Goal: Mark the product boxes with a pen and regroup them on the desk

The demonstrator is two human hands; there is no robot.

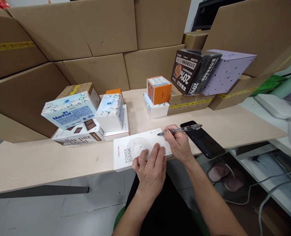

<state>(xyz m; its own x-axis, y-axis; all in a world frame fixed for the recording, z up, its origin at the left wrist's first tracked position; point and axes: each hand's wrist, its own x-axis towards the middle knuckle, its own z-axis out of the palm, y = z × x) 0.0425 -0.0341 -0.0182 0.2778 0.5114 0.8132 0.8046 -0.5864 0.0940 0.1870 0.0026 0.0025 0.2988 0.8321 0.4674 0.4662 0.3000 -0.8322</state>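
A white power bank box lies flat at the table's front edge, printed "POWER BANK", with small dark marks on its top. My left hand rests on the box with fingers laid out over its lower middle. In my right hand a pen is pinched between thumb and fingers. The pen's tip points left, just over or touching the box's upper right part; I cannot tell which. Right of that hand lies a black smartphone, screen up, with a cable at its lower end.
Behind on the left, a Manhua tissue pack leans on a Su-per Meal box, beside another tissue pack. An orange box, a dark cereal box and a lilac box stand back right. Cardboard boxes wall the rear.
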